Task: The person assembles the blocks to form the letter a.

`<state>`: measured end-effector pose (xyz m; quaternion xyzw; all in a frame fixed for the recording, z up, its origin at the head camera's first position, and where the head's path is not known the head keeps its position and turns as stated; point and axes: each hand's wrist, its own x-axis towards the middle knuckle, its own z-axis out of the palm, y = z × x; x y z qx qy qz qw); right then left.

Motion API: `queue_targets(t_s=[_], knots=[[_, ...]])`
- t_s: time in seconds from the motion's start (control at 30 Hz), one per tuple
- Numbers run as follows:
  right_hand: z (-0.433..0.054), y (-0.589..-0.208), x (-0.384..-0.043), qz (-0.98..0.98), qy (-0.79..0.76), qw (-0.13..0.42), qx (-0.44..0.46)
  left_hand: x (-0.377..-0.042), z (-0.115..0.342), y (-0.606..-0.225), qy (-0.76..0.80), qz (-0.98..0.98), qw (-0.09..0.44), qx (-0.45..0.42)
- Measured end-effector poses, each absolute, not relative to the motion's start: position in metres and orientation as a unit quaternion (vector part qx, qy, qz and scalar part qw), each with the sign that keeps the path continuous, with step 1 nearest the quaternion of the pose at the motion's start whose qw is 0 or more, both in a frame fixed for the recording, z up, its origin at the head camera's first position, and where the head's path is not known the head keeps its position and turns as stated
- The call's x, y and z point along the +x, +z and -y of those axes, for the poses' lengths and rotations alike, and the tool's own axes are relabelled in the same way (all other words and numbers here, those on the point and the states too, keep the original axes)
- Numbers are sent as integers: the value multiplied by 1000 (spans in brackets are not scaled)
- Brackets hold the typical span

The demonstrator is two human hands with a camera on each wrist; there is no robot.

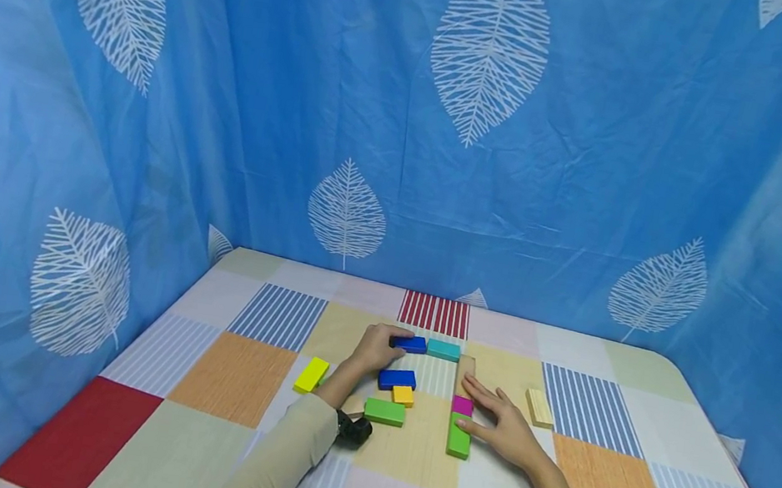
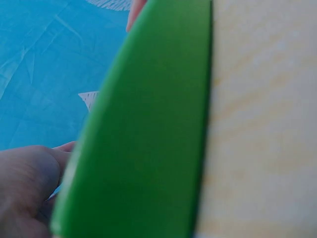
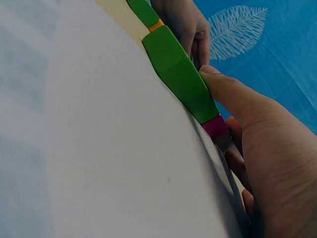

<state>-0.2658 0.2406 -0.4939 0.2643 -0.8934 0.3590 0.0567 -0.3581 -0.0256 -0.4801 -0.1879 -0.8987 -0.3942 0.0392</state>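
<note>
My left hand point(image 1: 374, 349) pinches the far dark blue block point(image 1: 411, 344), with index finger and thumb at its left end. A teal block point(image 1: 443, 350) lies end to end with it on the right. Lightly spread over a column of blocks is my right hand point(image 1: 509, 430): its thumb touches the green block point(image 1: 459, 440) and its fingers lie at the plain wooden block point(image 1: 466, 367). Between those two sits a magenta block point(image 1: 462, 406). In the right wrist view, the thumb point(image 3: 223, 84) lies along the green block point(image 3: 181, 74).
Inside the arrangement lie another dark blue block point(image 1: 397, 379), a small orange block point(image 1: 403, 396) and a second green block point(image 1: 384, 412). A yellow block point(image 1: 311, 375) rests left of the left wrist, a wooden block point(image 1: 539, 408) to the right. A blue leaf-print curtain point(image 1: 566, 135) surrounds the patchwork-covered table point(image 1: 210, 436).
</note>
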Motion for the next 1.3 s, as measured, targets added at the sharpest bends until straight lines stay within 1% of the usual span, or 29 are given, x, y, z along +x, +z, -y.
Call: queue_targets(t_s=[0.93,1.3], knots=[[-240,-494,-268,892,358,64,268,-361,27,-481,-391,899,42,-191],[-239,-494,-267,891,359,60,269,-361,27,-481,-386,899,53,-200]])
